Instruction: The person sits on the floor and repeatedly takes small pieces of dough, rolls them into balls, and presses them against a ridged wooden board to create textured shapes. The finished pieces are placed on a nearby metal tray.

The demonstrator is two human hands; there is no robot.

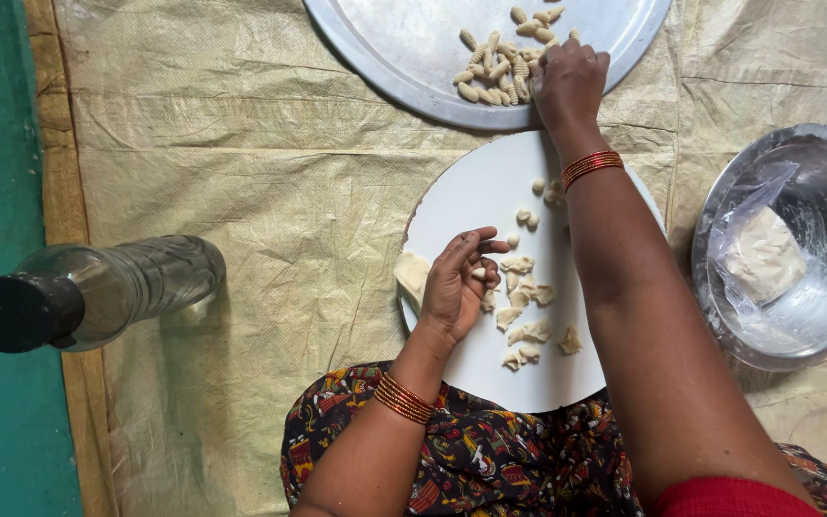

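One bottle [98, 292], two plates [471, 206]

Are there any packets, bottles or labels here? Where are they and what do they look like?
Plastic bag: in the steel bowl at right, clear and crumpled, around a pale dough lump.
Bottle: at left on the tan sheet, clear, round, with a black cap; no label shows.
No signs or screens.
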